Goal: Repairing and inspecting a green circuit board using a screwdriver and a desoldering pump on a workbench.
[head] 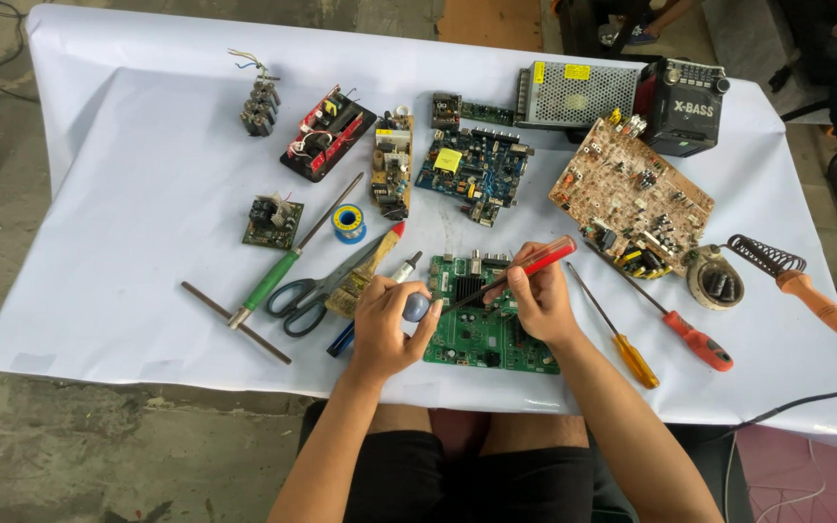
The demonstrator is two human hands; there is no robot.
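A: Head view, item one: what are the hands holding?

B: The left hand (pixel 387 324) is curling its fingers (pixel 425 326) around a small dark blue-grey knob (pixel 416 307), at the left edge of the green board (pixel 481 334). The right hand (pixel 539 300) is closing its fingers (pixel 523 288) on a red-handled screwdriver (pixel 525 268), which is slanting down and left, its shaft lying over the board's top half.

A: Item two: where is the board sitting?

B: It is lying flat on the white sheet of the bench (pixel 118 194), near the front edge, between the two hands.

A: Item three: what is lying to the left?

B: Grey-handled scissors (pixel 304 295) are lying just beside the left hand, a brush (pixel 365 271) crossing over them. A green-handled tool (pixel 288 261) is slanting past a solder spool (pixel 348 223). A T-bar wrench (pixel 234 322) is resting further left, and a small green module (pixel 272 223) is sitting above it.

A: Item four: and to the right?

B: An orange-handled screwdriver (pixel 617 334) and a second red one (pixel 675 324) are lying side by side near the right forearm. A soldering iron (pixel 811 291) is resting by the right edge, beside a round stand (pixel 715 279).

A: Item five: the back row?

B: A brown board (pixel 632 199), a blue board (pixel 472 169), a perforated metal box (pixel 573 94) and a black radio (pixel 685 107) are standing well apart from the hands.
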